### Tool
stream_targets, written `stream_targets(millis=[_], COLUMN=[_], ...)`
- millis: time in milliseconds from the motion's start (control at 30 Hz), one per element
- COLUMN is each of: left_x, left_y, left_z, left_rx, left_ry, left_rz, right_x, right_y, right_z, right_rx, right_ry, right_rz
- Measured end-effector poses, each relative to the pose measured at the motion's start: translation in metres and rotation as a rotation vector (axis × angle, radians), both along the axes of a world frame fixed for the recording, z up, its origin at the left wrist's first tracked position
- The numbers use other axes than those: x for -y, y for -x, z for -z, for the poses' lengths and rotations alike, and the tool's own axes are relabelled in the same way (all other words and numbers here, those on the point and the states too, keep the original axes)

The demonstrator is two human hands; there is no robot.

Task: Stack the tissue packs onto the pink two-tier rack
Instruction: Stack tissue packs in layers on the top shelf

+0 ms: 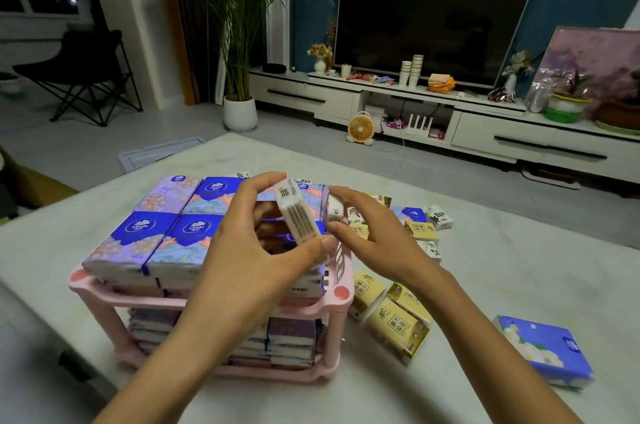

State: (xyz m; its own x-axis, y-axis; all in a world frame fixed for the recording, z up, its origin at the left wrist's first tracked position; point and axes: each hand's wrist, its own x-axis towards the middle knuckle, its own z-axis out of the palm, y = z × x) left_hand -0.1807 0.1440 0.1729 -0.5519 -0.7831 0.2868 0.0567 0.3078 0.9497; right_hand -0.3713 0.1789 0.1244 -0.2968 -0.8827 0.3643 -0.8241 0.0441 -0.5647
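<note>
One tissue pack | edgewise, long axis probably near-far | left hand pinches

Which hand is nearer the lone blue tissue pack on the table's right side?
Right. The right hand sits just past the pink rack's right edge, the blue pack further right; the left hand holds a white pack above the rack's top tier, farther left.

Two bare hands and forearms.
The left hand and right hand are slim, with long fingers and short, plain nails. Both forearms are bare up to the frame edge, the left meeting it at 7 o'clock, the right at 5 o'clock.
</note>
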Motion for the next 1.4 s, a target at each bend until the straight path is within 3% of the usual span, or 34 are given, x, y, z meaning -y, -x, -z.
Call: stream_targets(millis=[300, 400, 500, 633, 733, 900, 1100, 1400], left_x=[0.007, 0.011, 0.012, 0.008, 0.008, 0.042, 0.077, 0.116], left_y=[0.004, 0.009, 0.016, 0.024, 0.022, -0.005, -0.046, -0.082], left_z=[-0.001, -0.005, -0.007, -0.005, -0.005, -0.002, 0.014, 0.027], left_rx=[0.078, 0.103, 0.123, 0.164, 0.213, 0.268, 0.27, 0.213], left_ry=[0.189, 0.251, 0.312, 0.371, 0.409, 0.562, 0.561, 0.419], left_rz=[0.058, 0.09, 0.107, 0.151, 0.156, -0.072, -0.371, -0.541], right_x=[-0.006, -0.024, -0.042, -0.05, -0.05, -0.051, -0.046, -0.035], right_y=[-0.004, -0.01, -0.023, -0.032, -0.028, -0.021, -0.026, -0.032], right_z=[-0.012, -0.038, -0.061, -0.066, -0.06, -0.042, -0.026, -0.017], right_rx=[0.007, 0.172, 0.305, 0.143, 0.171, 0.311, 0.319, 0.088], right_ry=[-0.02, 0.149, 0.134, 0.159, 0.219, 0.252, 0.269, 0.286], right_rz=[0.006, -0.059, -0.262, -0.295, -0.269, -0.209, -0.181, -0.131])
